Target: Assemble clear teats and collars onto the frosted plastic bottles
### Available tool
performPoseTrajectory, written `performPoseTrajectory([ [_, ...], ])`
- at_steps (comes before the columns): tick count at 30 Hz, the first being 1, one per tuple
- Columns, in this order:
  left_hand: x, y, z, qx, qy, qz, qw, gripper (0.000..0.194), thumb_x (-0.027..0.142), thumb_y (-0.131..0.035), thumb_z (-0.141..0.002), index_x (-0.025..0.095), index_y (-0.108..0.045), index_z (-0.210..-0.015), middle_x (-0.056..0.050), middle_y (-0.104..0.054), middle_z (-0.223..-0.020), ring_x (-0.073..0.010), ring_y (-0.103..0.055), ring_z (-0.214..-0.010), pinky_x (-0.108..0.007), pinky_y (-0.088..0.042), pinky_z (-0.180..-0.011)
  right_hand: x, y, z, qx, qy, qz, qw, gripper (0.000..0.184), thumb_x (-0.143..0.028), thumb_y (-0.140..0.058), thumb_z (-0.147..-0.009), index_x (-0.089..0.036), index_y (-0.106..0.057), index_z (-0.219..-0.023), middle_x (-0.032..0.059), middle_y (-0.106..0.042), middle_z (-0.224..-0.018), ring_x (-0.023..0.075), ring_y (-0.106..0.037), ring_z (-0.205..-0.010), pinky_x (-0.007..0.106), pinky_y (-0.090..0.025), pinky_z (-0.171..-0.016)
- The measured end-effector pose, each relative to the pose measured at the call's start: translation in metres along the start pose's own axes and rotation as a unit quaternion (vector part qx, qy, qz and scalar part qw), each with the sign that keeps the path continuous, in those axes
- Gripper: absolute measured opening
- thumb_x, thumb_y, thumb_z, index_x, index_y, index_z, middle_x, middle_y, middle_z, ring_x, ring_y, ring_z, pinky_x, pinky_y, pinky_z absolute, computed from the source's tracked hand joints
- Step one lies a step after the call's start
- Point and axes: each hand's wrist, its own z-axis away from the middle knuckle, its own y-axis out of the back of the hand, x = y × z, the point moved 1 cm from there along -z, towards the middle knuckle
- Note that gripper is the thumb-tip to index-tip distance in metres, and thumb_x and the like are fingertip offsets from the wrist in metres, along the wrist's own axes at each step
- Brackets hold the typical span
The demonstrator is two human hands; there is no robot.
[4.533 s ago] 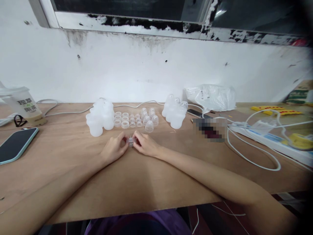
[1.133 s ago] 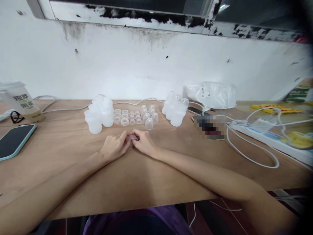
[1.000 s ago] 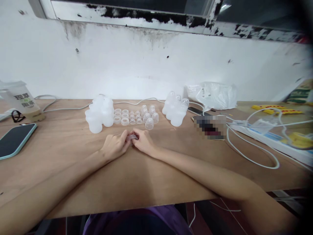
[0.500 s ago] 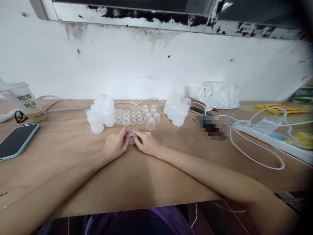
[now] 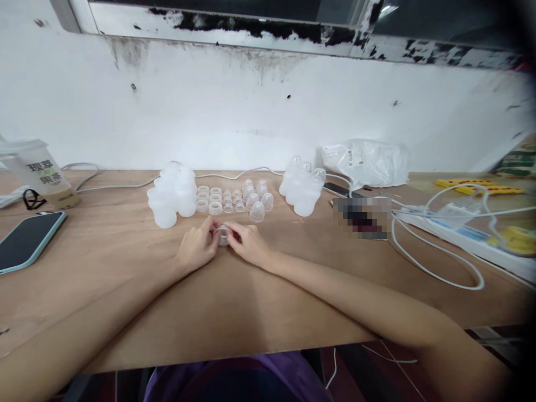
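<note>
A clear ridged bottle ring (image 5: 223, 239) is held between both hands near the middle of the table. My left hand (image 5: 199, 245) pinches it from the left, and my right hand (image 5: 250, 245) closes on its right side. The fingertips hide part of the ring. Just behind my hands stand rows of pale bottle rings (image 5: 215, 208), small clear nipples (image 5: 239, 207) and clear domed caps (image 5: 257, 211). A cluster of frosted white bottles (image 5: 165, 216) stands to the left of those rows. Another cluster of frosted bottles (image 5: 304, 205), some with clear domes on top, is to the right.
At the far left are a drink cup (image 5: 46, 173) and a phone (image 5: 31, 240). On the right lie a plastic bag (image 5: 372, 162), a blurred flat item (image 5: 362, 219), a power strip (image 5: 460, 237) with looping white cables, and a yellow packet (image 5: 477, 187). A wall rises behind the table.
Both hands keep hold of the ring in nearly the same place. The ring's upper rim appears slightly tilted now, and the fingers have shifted a little. The other things stay put.
</note>
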Motion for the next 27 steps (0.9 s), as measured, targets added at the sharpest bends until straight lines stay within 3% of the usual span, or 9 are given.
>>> performPoseTrajectory([
  [4, 0.001, 0.002, 0.000, 0.007, 0.001, -0.029, 1.000, 0.011, 0.027, -0.036, -0.078, 0.021, -0.041, -0.086, 0.000, -0.060, -0.075, -0.0152, -0.055, -0.057, -0.025, -0.035, -0.050, -0.001, 0.002, 0.000, -0.003, 0.003, -0.044, 0.999, 0.032, -0.029, -0.040, -0.080, -0.017, -0.052, -0.107, 0.0037, -0.063, -0.079, 0.0107, -0.053, -0.061, 0.024, -0.040, -0.062],
  [8, 0.002, 0.004, 0.000, 0.013, -0.005, -0.059, 0.998, 0.018, 0.032, -0.035, -0.079, 0.019, -0.042, -0.089, -0.002, -0.059, -0.077, -0.0172, -0.056, -0.064, -0.026, -0.037, -0.051, 0.002, 0.005, -0.004, -0.040, -0.042, -0.182, 0.982, 0.035, -0.035, -0.039, -0.081, -0.018, -0.052, -0.108, 0.0022, -0.061, -0.076, 0.0075, -0.051, -0.054, 0.022, -0.042, -0.056],
  [12, 0.002, 0.011, 0.001, 0.066, -0.072, -0.068, 0.993, 0.033, 0.039, -0.042, -0.076, 0.017, -0.039, -0.101, -0.008, -0.054, -0.094, -0.0214, -0.052, -0.087, -0.032, -0.042, -0.068, 0.012, 0.004, -0.009, -0.064, -0.119, -0.362, 0.922, 0.039, -0.036, -0.043, -0.077, -0.024, -0.046, -0.114, 0.0026, -0.057, -0.083, 0.0100, -0.055, -0.062, 0.017, -0.041, -0.041],
  [15, -0.004, 0.027, 0.001, 0.197, -0.096, -0.065, 0.974, 0.040, 0.033, -0.049, -0.072, 0.016, -0.036, -0.106, -0.011, -0.047, -0.108, -0.0235, -0.041, -0.104, -0.038, -0.034, -0.087, 0.018, 0.004, -0.012, -0.029, -0.167, -0.483, 0.859, 0.038, -0.032, -0.048, -0.075, -0.025, -0.043, -0.112, 0.0030, -0.054, -0.089, 0.0121, -0.056, -0.075, 0.019, -0.047, -0.049],
  [18, -0.014, 0.048, -0.002, 0.337, -0.036, -0.078, 0.938, 0.049, 0.031, -0.055, -0.068, 0.016, -0.033, -0.110, -0.012, -0.036, -0.119, -0.0256, -0.031, -0.113, -0.042, -0.024, -0.094, 0.020, 0.006, -0.014, 0.007, -0.200, -0.563, 0.802, 0.030, -0.030, -0.044, -0.077, -0.025, -0.040, -0.107, 0.0025, -0.054, -0.089, 0.0119, -0.057, -0.078, 0.023, -0.048, -0.060],
  [21, -0.030, 0.060, -0.006, 0.404, 0.041, -0.076, 0.911, 0.062, 0.036, -0.058, -0.065, 0.015, -0.028, -0.115, -0.013, -0.029, -0.123, -0.0253, -0.025, -0.117, -0.043, -0.018, -0.097, 0.022, 0.008, -0.014, 0.019, -0.213, -0.593, 0.776, 0.023, -0.032, -0.039, -0.080, -0.025, -0.039, -0.103, 0.0025, -0.054, -0.090, 0.0123, -0.057, -0.078, 0.025, -0.048, -0.063],
  [23, -0.044, 0.058, -0.010, 0.417, 0.107, -0.043, 0.901, 0.070, 0.041, -0.060, -0.062, 0.013, -0.025, -0.116, -0.015, -0.028, -0.122, -0.0259, -0.024, -0.117, -0.044, -0.019, -0.097, 0.022, 0.008, -0.015, 0.014, -0.215, -0.595, 0.774, 0.022, -0.031, -0.038, -0.081, -0.025, -0.038, -0.101, 0.0025, -0.055, -0.089, 0.0128, -0.058, -0.078, 0.026, -0.048, -0.063],
  [25, -0.061, 0.048, -0.013, 0.398, 0.179, 0.011, 0.900, 0.077, 0.045, -0.062, -0.058, 0.012, -0.023, -0.116, -0.016, -0.028, -0.120, -0.0281, -0.026, -0.115, -0.045, -0.024, -0.093, 0.021, 0.008, -0.015, 0.006, -0.217, -0.591, 0.777, 0.021, -0.030, -0.039, -0.080, -0.025, -0.038, -0.101, 0.0022, -0.055, -0.087, 0.0128, -0.058, -0.077, 0.026, -0.047, -0.063],
  [27, -0.078, 0.036, -0.015, 0.366, 0.210, 0.042, 0.906, 0.083, 0.047, -0.063, -0.054, 0.012, -0.021, -0.116, -0.017, -0.027, -0.119, -0.0306, -0.027, -0.114, -0.047, -0.027, -0.090, 0.021, 0.008, -0.015, 0.002, -0.217, -0.586, 0.781, 0.022, -0.030, -0.039, -0.080, -0.025, -0.037, -0.101, 0.0020, -0.055, -0.086, 0.0125, -0.058, -0.076, 0.026, -0.047, -0.063],
])
